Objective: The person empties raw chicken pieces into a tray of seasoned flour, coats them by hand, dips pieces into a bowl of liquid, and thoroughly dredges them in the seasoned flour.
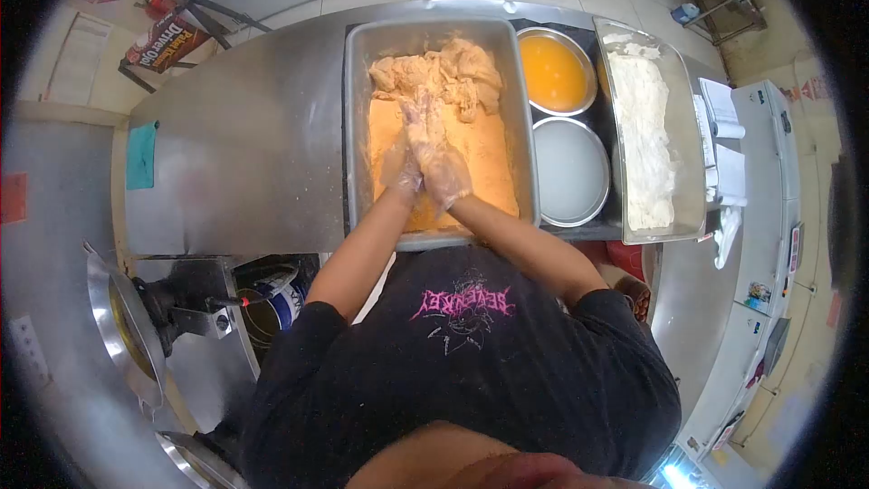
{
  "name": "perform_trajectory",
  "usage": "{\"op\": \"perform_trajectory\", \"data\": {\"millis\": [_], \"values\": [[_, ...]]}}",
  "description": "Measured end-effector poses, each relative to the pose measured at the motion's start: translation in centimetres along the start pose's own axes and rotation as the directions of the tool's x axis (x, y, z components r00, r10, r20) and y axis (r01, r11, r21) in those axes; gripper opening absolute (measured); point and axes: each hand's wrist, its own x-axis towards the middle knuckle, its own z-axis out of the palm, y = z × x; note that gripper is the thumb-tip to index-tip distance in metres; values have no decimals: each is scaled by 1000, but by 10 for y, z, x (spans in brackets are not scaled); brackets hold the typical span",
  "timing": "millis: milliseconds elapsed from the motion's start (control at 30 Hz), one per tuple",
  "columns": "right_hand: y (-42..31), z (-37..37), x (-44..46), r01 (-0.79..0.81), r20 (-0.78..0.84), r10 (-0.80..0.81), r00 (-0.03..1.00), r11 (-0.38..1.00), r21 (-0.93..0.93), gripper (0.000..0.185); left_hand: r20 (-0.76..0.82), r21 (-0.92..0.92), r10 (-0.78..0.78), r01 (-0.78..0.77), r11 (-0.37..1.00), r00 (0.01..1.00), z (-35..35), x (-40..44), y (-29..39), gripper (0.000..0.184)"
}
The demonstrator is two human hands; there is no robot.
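Note:
A large grey tub [532, 145] in front of me holds orange-coloured flour [484, 154]. Several coated chicken pieces [466, 63] are heaped at its far end. My left hand [404, 172] and my right hand [445, 179], both in clear plastic gloves, are close together over the flour. Between them is a flour-dusted chicken piece [421, 127], its far end pointing toward the heap. The fingers of both hands are closed about its near part. Flour and the gloves partly hide the fingertips.
Right of the tub stand a bowl of orange liquid [555, 72] and a bowl of cloudy pale liquid [570, 172]. Beyond them is a long pan [688, 163] of white flour. A steel table [244, 145] extends left. A wok [127, 326] stands at lower left.

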Motion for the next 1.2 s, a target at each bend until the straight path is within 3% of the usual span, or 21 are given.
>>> {"op": "perform_trajectory", "data": {"millis": [67, 100, 133, 200, 233, 267, 300, 367, 400, 433, 500, 533, 600, 733, 767, 833, 900, 933, 967, 1100, 1200], "values": [[7, 4, 10, 41, -62, -42, 997, 999, -15, 70, -85, -6, -106, 106, 994, 991, 44, -26, 54, 88], [7, -2, 19, -163, 57, 154, 986, 948, 274, 70, -126, -15, -158, 158, 987, 979, 67, -40, 83, 87], [6, -9, 31, -371, 221, 299, 928, 777, 509, 70, -112, 140, -130, 145, 980, 985, 56, -38, 66, 83], [94, 53, 44, -341, 311, 316, 896, 45, 939, 55, -87, 296, -99, 120, 948, 991, 49, -23, 63, 80], [79, 52, 32, -337, 307, 318, 897, 44, 940, 55, -113, -19, -142, 141, 990, 983, 47, -11, 65, 80], [51, 47, 7, -144, -48, 205, 978, 818, 557, 53, -119, -179, -172, 149, 972, 978, 47, -11, 64, 80], [30, 44, -6, 94, -179, -149, 972, 954, -286, 55, -124, -334, -202, 150, 930, 972, 47, -10, 63, 80], [38, 32, 14, 143, -318, -198, 927, 972, -188, 55, -60, 146, -5, 14, 989, 998, 50, -26, 61, 79], [45, 25, 24, 1, -157, 17, 988, 993, 115, 55, -2, 377, 70, -64, 924, 998, 49, -40, 59, 79], [50, 17, 29, -308, 119, 286, 951, 831, 464, 56, 70, 582, 125, -142, 801, 990, 49, -54, 57, 79], [71, 28, 30, -541, 308, 451, 838, 614, 575, 57, 154, 749, 166, -225, 623, 974, 53, -56, 64, 78], [87, 48, 26, -518, 219, 471, 855, 740, 430, 57, 49, 381, 77, -90, 920, 996, 59, -41, 73, 76], [144, 127, 10, -412, -58, 408, 911, 902, -127, 59, -9, -90, -52, 51, 995, 999, 57, -21, 76, 73], [156, 78, 10, -441, 27, 485, 874, 816, -374, 55, -111, -82, -40, 31, 996, 993, 29, -12, 38, 62], [105, 45, 34, -619, 116, 634, 764, 772, -143, 60, -125, 50, -87, 93, 994, 988, 36, -22, 54, 60], [78, 10, 73, -518, 111, 531, 840, 846, -126, 64, -132, 275, -138, 170, 946, 982, 43, -37, 80, 56], [89, -16, 84, -214, 43, 243, 969, 913, -349, 64, -132, 591, -148, 198, 782, 980, 46, -32, 103, 52], [72, -38, 97, -63, 61, 113, 992, 842, -536, 57, -128, 786, -139, 186, 590, 982, 46, -21, 114, 50], [64, -54, 106, 81, 103, -12, 995, 713, -696, 50, -83, 986, -23, 85, 146, 996, 32, 3, 110, 46], [83, -79, 133, 266, 241, -120, 963, 559, -785, 33, -332, 911, 260, 236, 339, 907, -16, 65, 101, 51], [51, -89, 142, 181, 11, -213, 977, 803, -568, 31, -292, 948, 202, 256, 187, 935, -20, 93, 107, 57]]}}
